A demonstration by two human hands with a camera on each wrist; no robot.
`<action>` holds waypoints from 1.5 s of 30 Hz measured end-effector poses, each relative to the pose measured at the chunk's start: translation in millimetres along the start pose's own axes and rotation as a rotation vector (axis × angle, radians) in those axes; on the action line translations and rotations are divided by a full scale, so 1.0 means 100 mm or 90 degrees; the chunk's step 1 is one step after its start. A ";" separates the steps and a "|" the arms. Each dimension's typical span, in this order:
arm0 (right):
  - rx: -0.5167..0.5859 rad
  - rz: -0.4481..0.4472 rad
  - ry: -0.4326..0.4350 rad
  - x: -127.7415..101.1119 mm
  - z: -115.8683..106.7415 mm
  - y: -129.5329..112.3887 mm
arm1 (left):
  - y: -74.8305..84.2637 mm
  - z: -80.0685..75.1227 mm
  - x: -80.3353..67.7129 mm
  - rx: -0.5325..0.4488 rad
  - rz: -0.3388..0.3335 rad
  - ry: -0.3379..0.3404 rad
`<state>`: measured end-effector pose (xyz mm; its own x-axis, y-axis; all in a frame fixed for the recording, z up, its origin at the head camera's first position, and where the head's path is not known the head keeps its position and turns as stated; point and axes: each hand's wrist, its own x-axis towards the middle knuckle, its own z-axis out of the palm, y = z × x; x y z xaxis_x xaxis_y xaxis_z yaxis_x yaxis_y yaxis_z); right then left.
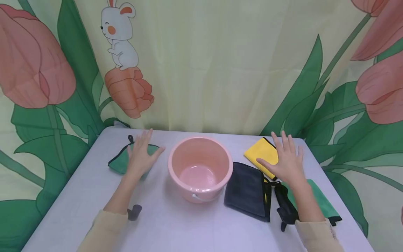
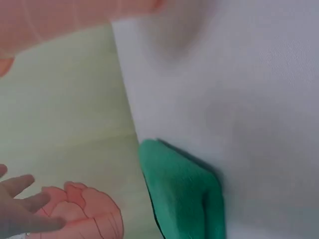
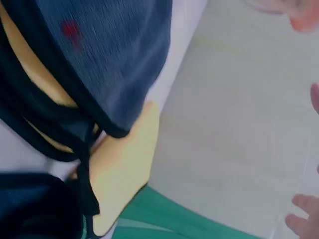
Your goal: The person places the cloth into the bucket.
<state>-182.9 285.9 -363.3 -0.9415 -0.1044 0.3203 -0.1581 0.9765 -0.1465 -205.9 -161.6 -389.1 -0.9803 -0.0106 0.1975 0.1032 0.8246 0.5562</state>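
Both hands are raised over the table with fingers spread, holding nothing. My left hand hovers by a folded green cloth that has a dark edge and a small black loop; the hand covers part of it in the head view. Above the right side, my right hand overlaps a folded yellow cloth. Close to that hand lie a dark grey folded cloth and a second green cloth, partly hidden by the forearm. Between the hands stands a pink bucket with a white handle, nothing inside it.
A black strapped device shows beside the right wrist, and a small dark piece by the left wrist. The white-covered table ends at the back against a curtain printed with tulips and a rabbit.
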 end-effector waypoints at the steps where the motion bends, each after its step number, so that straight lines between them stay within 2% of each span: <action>1: 0.005 -0.012 0.001 -0.03 0.02 -0.03 | 0.03 -0.01 -0.02 -0.060 -0.010 -0.007; 5: 0.023 -0.052 -0.032 -0.17 0.14 -0.12 | 0.14 -0.05 -0.09 -0.298 -0.064 -0.038; 9: 0.023 -0.086 -0.081 -0.32 0.34 -0.19 | 0.21 -0.07 -0.15 -0.482 -0.129 -0.088; 12: 0.028 -0.104 -0.107 -0.42 0.48 -0.23 | 0.23 -0.07 -0.19 -0.586 -0.180 -0.138; 16: 0.027 -0.111 -0.142 -0.54 0.63 -0.25 | 0.24 -0.05 -0.22 -0.663 -0.224 -0.195; 20: 0.021 -0.117 -0.171 -0.62 0.75 -0.25 | 0.24 -0.02 -0.24 -0.693 -0.242 -0.239; 25: 0.013 -0.120 -0.200 -0.71 0.84 -0.24 | 0.25 0.02 -0.28 -0.701 -0.224 -0.261; 29: 0.019 -0.126 -0.217 -0.74 0.88 -0.24 | 0.26 0.06 -0.28 -0.692 -0.208 -0.272; 36: 0.010 -0.137 -0.230 -0.75 0.91 -0.25 | 0.29 0.09 -0.28 -0.662 -0.212 -0.265; 40: 0.000 -0.125 -0.261 -0.72 0.93 -0.26 | 0.29 0.09 -0.28 -0.669 -0.200 -0.273; 45: -0.006 -0.121 -0.273 -0.69 0.95 -0.30 | 0.29 0.08 -0.28 -0.673 -0.202 -0.275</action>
<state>-141.3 245.9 -469.8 -0.9345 -0.3477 -0.0760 -0.3383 0.9341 -0.1142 -177.2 -132.9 -384.8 -0.9421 0.2281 -0.2457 -0.2653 -0.0590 0.9624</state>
